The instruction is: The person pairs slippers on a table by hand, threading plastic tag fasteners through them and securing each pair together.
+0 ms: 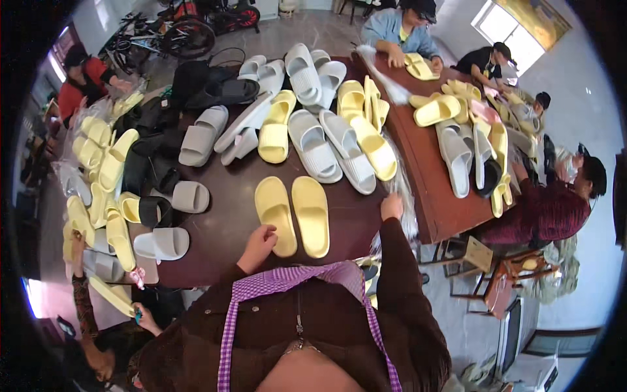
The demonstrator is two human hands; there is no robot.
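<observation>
Two yellow slippers lie side by side in front of me on the dark table (228,228), toes away: a left slipper (274,212) and a right slipper (311,219). At the heel edge of the left slipper is my left hand (259,247), its fingers loosely bent and not wrapped around it. Farther right, my right hand (392,206) is closed at the table's edge, against a stack of clear plastic bags (406,209). Its fingertips are partly hidden, but they seem to pinch a bag. Beyond the pair lie grey slippers (315,147) and yellow slippers (277,130).
More yellow slippers (117,160) and black slippers (147,163) pile up on the left. A reddish table (431,196) stands to the right with more slippers. Several people work around, one in a denim shirt (401,39). Wooden chairs (499,287) stand lower right; bicycles (160,39) behind.
</observation>
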